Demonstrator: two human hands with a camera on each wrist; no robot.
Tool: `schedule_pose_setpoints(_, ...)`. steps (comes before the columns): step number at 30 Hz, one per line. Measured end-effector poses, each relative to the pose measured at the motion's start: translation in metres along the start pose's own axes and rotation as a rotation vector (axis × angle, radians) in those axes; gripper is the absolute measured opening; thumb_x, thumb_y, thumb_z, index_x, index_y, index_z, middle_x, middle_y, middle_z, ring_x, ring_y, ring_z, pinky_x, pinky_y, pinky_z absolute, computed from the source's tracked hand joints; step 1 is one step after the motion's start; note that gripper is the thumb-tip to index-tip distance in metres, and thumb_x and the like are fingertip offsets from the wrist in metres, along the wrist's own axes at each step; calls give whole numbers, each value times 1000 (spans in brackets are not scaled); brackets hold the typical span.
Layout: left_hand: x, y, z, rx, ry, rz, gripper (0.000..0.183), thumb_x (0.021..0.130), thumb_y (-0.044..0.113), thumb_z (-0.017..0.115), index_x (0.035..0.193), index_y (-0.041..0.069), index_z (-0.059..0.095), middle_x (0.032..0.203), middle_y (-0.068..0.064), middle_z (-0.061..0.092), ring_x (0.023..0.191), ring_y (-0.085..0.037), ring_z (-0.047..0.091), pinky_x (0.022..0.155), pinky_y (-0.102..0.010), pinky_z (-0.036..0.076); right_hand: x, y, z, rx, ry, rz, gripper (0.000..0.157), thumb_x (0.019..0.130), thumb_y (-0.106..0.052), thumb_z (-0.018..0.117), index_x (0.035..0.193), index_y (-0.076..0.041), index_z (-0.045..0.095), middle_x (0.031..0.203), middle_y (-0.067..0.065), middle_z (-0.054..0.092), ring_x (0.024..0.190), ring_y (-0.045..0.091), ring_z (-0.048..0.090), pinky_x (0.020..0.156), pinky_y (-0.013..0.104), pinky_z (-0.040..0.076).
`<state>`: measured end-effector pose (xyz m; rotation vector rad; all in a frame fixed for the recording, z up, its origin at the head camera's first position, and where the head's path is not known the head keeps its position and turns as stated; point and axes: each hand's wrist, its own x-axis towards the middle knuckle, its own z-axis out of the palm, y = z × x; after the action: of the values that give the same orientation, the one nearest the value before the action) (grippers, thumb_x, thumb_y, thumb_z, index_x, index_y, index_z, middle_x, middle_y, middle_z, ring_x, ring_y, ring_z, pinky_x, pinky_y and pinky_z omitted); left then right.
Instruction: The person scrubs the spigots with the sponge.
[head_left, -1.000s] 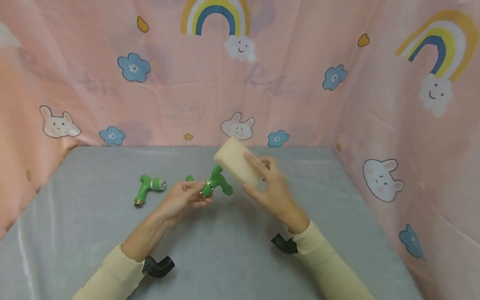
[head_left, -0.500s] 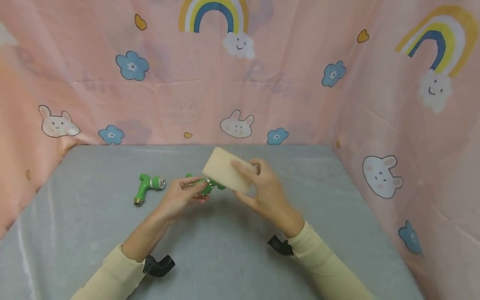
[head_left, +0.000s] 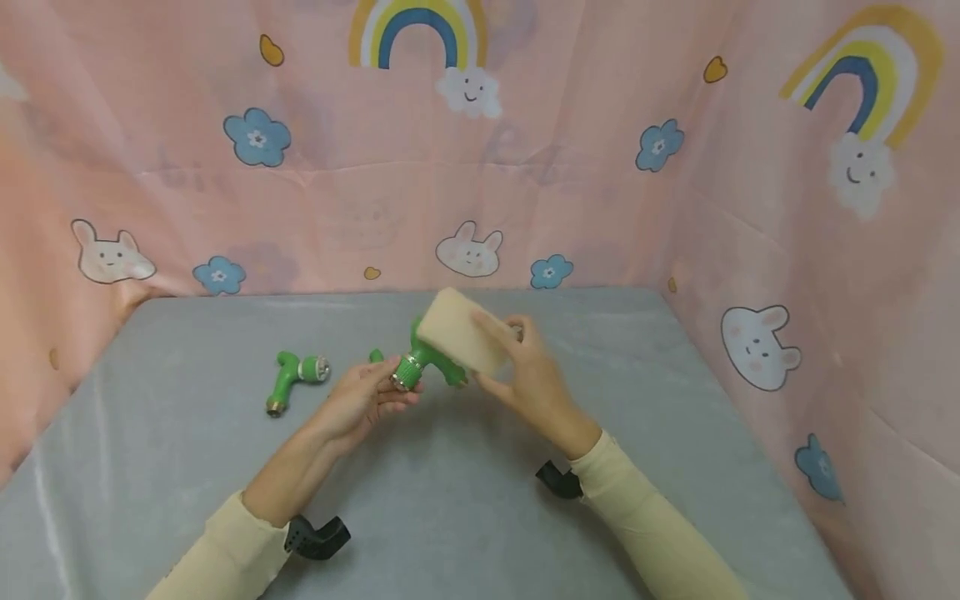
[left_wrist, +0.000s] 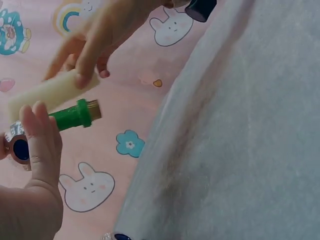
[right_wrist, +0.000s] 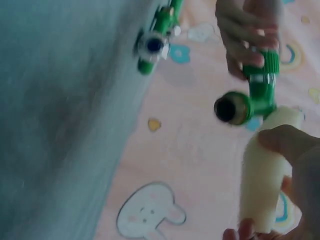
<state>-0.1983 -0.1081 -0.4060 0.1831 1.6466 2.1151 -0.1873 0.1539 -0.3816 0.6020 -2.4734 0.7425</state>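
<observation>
Probably light and squashy, the sponge pinched between right fingers suits edge holds; left fingers grip a green pipe fitting

Green branched plastic fitting: in the left hand, at its fingertips.
Cream rectangular foam block: in the right hand, to its left, overlapping the held fitting.
Second green branched fitting: on the grey cloth-covered bench, left of the left hand.
Partly hidden green piece: behind the left hand.
Pink fabric curtain: beyond both hands.
</observation>
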Motion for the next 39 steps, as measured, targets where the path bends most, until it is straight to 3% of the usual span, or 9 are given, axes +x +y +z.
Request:
schedule_pose_setpoints(3,-2,1,-2,-98,-5,9,32,108,37,46,109,10,63,91,2,78,80,-2,72,71,-13,57,1,5,-3,51,7,65,77,81,-16,85,150,-23,50,126,20,49,92,31,60,69,38,56)
schedule_pose_setpoints(8,-5,6,-1,-165,-44,43,30,109,35,45,108,14,67,93,3,78,82,-3,72,74,-13,57,1,-4,-5,145,-99,-11,76,84,-20,82,152,-22,47,127,21,49,94,31,62,69,37,56)
schedule_pose_setpoints(11,-5,9,-1,-214,-53,45,32,109,33,44,107,13,68,93,1,77,82,-4,71,75,-14,57,4,6,-8,92,-161,38,75,86,-21,79,153,-24,46,128,21,49,96,33,62,69,39,57)
schedule_pose_setpoints(15,-4,9,-4,-284,-29,32,30,110,33,43,110,11,64,94,-2,76,80,-5,71,76,-15,58,7,22,-20,48,-108,108,72,87,-18,76,153,-23,46,129,22,48,97,33,61,74,44,57)
schedule_pose_setpoints(18,-4,9,-5,-330,-26,30,30,109,33,43,112,11,62,94,-3,76,81,-6,71,76,-16,59,5,13,-22,108,-92,31,73,87,-18,78,153,-21,46,130,21,48,100,32,60,77,43,57)
schedule_pose_setpoints(22,-6,10,-5,-364,-47,47,30,109,34,43,112,10,62,95,-4,75,82,-7,72,76,-15,58,3,8,-11,129,-172,-35,76,87,-19,80,154,-23,44,130,21,48,105,33,61,79,41,58)
schedule_pose_setpoints(28,-8,11,-5,-390,-52,26,33,109,37,41,116,10,60,96,-4,74,84,-7,72,77,-14,58,4,30,-13,77,-121,140,74,88,-13,79,153,-21,45,134,21,46,102,32,60,78,42,55)
schedule_pose_setpoints(35,-8,11,-6,-424,-91,54,35,109,35,40,114,11,64,99,-5,74,85,-7,72,79,-14,58,1,9,-14,164,-138,-24,76,87,-16,80,154,-23,45,133,21,47,102,31,59,80,40,58)
schedule_pose_setpoints(39,-8,12,-6,-452,-143,88,36,110,33,38,114,10,64,98,-6,75,85,-8,72,79,-15,58,1,8,-6,154,-162,-12,78,86,-11,81,153,-25,44,134,21,46,102,30,59,80,41,58)
